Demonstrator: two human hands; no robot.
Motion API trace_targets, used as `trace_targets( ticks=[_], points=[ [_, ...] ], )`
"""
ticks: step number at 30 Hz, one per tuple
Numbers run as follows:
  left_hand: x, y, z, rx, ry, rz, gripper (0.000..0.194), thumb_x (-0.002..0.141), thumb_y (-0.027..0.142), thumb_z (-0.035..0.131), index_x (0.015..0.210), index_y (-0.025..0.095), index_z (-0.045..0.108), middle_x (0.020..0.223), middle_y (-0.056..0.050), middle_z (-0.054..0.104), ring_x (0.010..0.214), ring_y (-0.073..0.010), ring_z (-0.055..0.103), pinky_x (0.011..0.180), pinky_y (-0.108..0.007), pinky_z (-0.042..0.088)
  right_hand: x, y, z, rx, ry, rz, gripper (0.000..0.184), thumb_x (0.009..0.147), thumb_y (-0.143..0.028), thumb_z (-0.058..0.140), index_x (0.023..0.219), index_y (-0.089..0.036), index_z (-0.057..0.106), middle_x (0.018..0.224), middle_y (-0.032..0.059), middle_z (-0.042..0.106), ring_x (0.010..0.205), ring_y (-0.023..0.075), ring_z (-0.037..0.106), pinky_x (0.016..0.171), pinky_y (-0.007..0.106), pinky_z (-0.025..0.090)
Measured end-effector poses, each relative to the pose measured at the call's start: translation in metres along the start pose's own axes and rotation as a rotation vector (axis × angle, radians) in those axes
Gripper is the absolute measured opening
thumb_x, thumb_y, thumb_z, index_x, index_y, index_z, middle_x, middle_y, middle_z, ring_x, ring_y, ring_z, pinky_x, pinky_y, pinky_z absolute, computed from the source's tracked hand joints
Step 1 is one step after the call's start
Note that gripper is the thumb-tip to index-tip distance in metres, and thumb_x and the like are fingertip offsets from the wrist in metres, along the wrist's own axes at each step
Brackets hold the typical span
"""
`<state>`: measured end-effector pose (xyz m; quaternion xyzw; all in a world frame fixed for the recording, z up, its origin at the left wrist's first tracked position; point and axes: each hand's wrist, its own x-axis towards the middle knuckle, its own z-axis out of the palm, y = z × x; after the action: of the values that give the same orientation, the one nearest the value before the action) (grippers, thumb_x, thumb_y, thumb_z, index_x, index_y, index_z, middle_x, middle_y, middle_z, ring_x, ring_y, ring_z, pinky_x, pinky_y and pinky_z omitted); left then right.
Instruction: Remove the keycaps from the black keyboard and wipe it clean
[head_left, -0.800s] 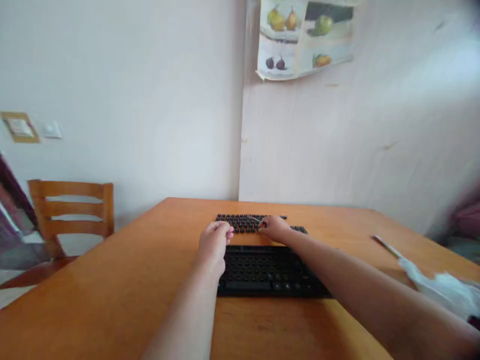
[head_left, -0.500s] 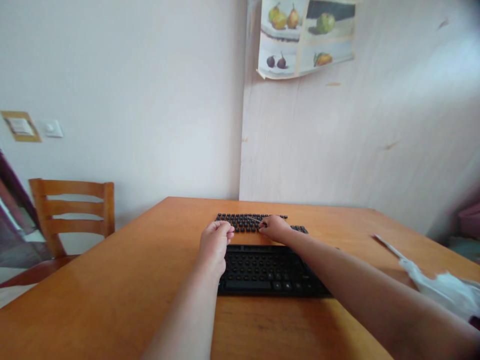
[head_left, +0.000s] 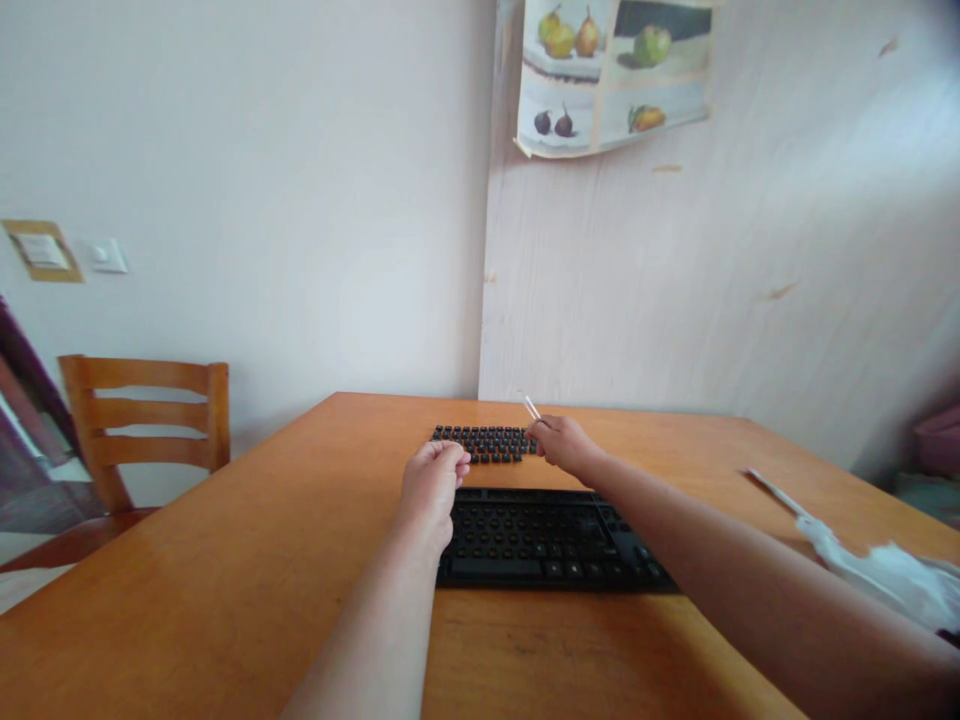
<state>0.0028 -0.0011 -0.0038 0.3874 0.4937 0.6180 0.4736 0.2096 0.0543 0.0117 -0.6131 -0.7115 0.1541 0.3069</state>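
Note:
A black keyboard (head_left: 517, 545) lies on the table before me; much of its key area looks stripped of caps. Behind it, loose black keycaps (head_left: 487, 444) stand in neat rows. My right hand (head_left: 566, 442) is closed around a thin, pale two-pronged tool (head_left: 531, 406), whose prongs point up and left. That hand hovers at the right end of the keycap rows and covers part of them. At the keyboard's left side, my left hand (head_left: 433, 485) is closed with fingertips pinched; whatever they hold, if anything, is hidden.
The wooden table (head_left: 300, 560) reaches back to the wall. On the right lie a white plastic bag (head_left: 885, 580) and a slim stick-like item (head_left: 776, 490). A wooden chair (head_left: 150, 415) stands at the left. A fruit picture sheet (head_left: 615, 80) hangs on the wall.
My right hand has lifted slightly and shifted right, and its tool has swung from nearly flat over the keycaps to pointing upward. My left hand is nearly still.

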Motion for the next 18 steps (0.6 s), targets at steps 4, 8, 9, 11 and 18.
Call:
trace_targets(
  ticks=[4,8,9,11,18],
  points=[
    [-0.005,0.000,0.002,0.046,-0.050,0.005,0.017,0.069,0.032,0.063,0.078,0.017,0.061,0.076,-0.005,0.070,0.066,-0.0127,0.061,0.062,-0.024,0.043,-0.025,-0.007,-0.019,0.145,0.031,-0.041,0.038,0.090,-0.030,0.034,0.076,-0.014,0.066,0.068,0.0054,0.064,0.062,0.0145,0.057,0.058,0.024,0.041],
    [-0.010,0.000,0.005,0.106,-0.128,0.017,0.016,0.070,0.031,0.064,0.076,0.017,0.062,0.076,-0.006,0.069,0.068,-0.0138,0.061,0.063,-0.025,0.043,-0.062,-0.015,-0.033,0.261,0.002,-0.044,0.037,0.090,-0.038,0.039,0.071,-0.017,0.063,0.057,-0.0006,0.052,0.053,0.0119,0.047,0.050,0.024,0.035],
    [-0.011,0.000,0.005,0.119,-0.151,0.019,0.016,0.070,0.031,0.064,0.076,0.017,0.062,0.076,-0.006,0.069,0.068,-0.0140,0.061,0.063,-0.025,0.043,-0.072,-0.017,-0.035,0.309,-0.053,-0.017,0.033,0.090,-0.039,0.042,0.075,-0.017,0.063,0.053,-0.0028,0.048,0.049,0.0109,0.043,0.047,0.023,0.032],
    [-0.014,0.000,0.007,0.143,-0.198,0.020,0.016,0.072,0.033,0.064,0.076,0.017,0.061,0.076,-0.006,0.070,0.068,-0.0145,0.061,0.063,-0.026,0.044,-0.089,-0.020,-0.038,0.363,-0.147,0.000,0.025,0.088,-0.038,0.048,0.081,-0.018,0.060,0.050,-0.0051,0.046,0.045,0.0095,0.040,0.045,0.022,0.030],
    [-0.019,-0.001,0.010,0.225,-0.307,0.007,0.018,0.075,0.035,0.062,0.078,0.018,0.060,0.077,-0.006,0.071,0.066,-0.0148,0.061,0.063,-0.027,0.044,-0.119,-0.020,-0.033,0.412,-0.365,0.052,0.015,0.088,-0.033,0.054,0.093,-0.018,0.053,0.061,-0.0028,0.060,0.048,0.0089,0.053,0.045,0.019,0.040]
  ],
)
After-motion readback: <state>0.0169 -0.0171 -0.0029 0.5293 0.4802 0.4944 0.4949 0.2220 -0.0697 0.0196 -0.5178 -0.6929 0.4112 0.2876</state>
